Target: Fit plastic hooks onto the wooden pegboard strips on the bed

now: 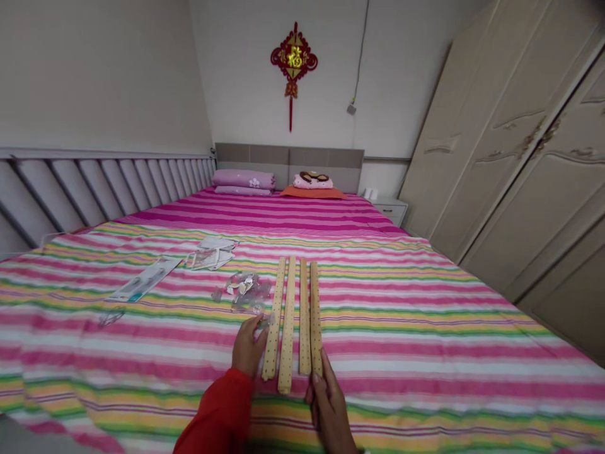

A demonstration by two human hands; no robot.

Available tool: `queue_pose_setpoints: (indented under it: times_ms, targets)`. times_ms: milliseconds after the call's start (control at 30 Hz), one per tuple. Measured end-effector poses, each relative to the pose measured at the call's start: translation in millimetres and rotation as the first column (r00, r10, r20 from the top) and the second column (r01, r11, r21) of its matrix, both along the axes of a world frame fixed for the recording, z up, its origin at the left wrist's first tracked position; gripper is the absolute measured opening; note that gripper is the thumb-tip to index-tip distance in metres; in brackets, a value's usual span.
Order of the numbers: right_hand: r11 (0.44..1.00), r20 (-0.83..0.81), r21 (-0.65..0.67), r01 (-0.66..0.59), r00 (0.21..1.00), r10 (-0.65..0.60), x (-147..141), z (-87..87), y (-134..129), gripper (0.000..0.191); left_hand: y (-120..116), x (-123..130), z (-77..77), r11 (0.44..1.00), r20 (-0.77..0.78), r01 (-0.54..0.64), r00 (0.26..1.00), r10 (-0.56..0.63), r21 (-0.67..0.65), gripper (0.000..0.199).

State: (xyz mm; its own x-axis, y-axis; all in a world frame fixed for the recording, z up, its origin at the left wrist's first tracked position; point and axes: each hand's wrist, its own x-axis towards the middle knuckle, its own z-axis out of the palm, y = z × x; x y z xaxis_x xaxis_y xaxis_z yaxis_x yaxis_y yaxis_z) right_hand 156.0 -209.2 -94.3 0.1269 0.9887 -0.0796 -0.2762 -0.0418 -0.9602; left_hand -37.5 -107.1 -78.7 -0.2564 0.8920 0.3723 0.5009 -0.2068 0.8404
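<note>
Four-sided, pale wooden strips [287,328] with rows of small dark holes lie lengthwise in front of me, side by side. My left hand [248,347], in a red sleeve, is left of them, thumb and forefinger around a small clear plastic piece [267,320]. Beyond it lies a loose heap of clear bags and small plastic parts [246,289]. At the near end of the rightmost wooden strip [316,315], my right hand [327,394] has its thumb and fingers closed on the strip. Its lower fingers are partly hidden.
The striped bedsheet [401,353] lies under everything. Farther left are a flat printed package [145,279], crumpled white-and-clear packaging [212,253] and a small clear wrapper [111,316]. A slatted rail [118,183] runs along the left; a wardrobe [510,157] stands at right.
</note>
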Motion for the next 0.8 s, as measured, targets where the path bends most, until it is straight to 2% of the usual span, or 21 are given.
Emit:
queue_pose_setpoints:
  times_ms: [167,300,433,533,600,667,800]
  targets:
    - [0.999,-0.086,-0.04,0.027,0.996,-0.031,-0.2,2.9,-4.4,0.087,-2.9,-2.3,-3.9,0.997,0.196,-0.051,0.979,0.06,-0.054,0.049]
    - [0.993,-0.133,-0.053,0.11,0.984,-0.116,0.8,-2.5,-5.6,0.087,5.7,-24.7,7.3,0.995,0.246,-0.094,0.964,0.101,-0.038,0.043]
    - [0.985,-0.13,-0.051,0.165,0.977,-0.171,-1.0,-10.6,-1.8,0.087,38.6,-51.8,28.6,0.992,0.154,-0.118,0.98,0.123,-0.037,0.036]
    - [0.98,-0.129,-0.04,0.196,0.971,-0.2,-3.3,-15.3,1.4,0.088,67.3,-62.5,39.9,0.987,-0.018,-0.147,0.989,0.149,0.057,0.033]
    - [0.978,-0.136,-0.044,0.206,0.968,-0.21,-4.4,-17.5,2.9,0.088,82.6,-64.4,42.4,0.982,-0.135,-0.162,0.975,0.175,0.096,0.036]
    - [0.976,-0.143,-0.048,0.211,0.966,-0.216,-5.1,-19.5,4.0,0.088,92.9,-64.3,41.6,0.982,-0.198,-0.17,0.963,0.182,0.076,0.043]
    - [0.976,-0.133,-0.034,0.217,0.967,-0.219,-5.4,-23.5,5.8,0.088,100.0,-65.1,34.6,0.985,-0.204,-0.169,0.964,0.173,0.037,0.046]
